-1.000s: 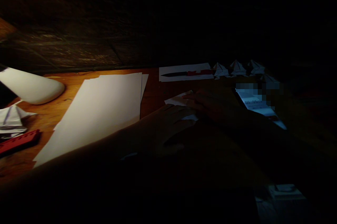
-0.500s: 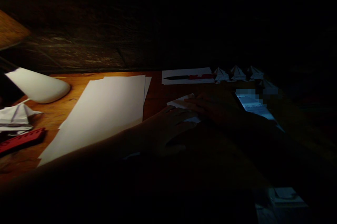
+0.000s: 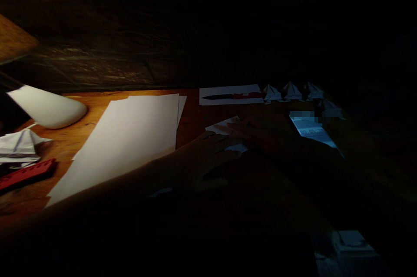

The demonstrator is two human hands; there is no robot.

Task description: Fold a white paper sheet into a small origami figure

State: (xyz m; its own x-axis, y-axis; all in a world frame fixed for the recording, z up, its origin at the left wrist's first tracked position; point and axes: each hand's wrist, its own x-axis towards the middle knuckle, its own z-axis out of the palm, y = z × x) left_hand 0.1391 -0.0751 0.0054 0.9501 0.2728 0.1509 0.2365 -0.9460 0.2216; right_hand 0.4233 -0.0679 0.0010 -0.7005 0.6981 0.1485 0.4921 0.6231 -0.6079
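A small piece of white paper (image 3: 237, 148) lies on the dark middle of the wooden table, partly covered by both hands. My left hand (image 3: 208, 151) rests on its near left side, palm down with the fingers stretched out and apart. From the right, my right hand (image 3: 257, 134) reaches over the same paper with its fingers extended onto it. Shadow hides much of the right hand. Beyond them a knife (image 3: 233, 96) with a red handle lies on white paper sheets (image 3: 208, 90).
A stack of white sheets (image 3: 140, 129) lies left of the hands. Folded paper shapes (image 3: 292, 92) line the back right, near a lit phone (image 3: 312, 129). At far left are a white lamp base (image 3: 55, 107), a folded paper (image 3: 19, 144) and a red notched object (image 3: 28, 175).
Both hands stay on the small paper with hardly any movement. The view has shifted very slightly.
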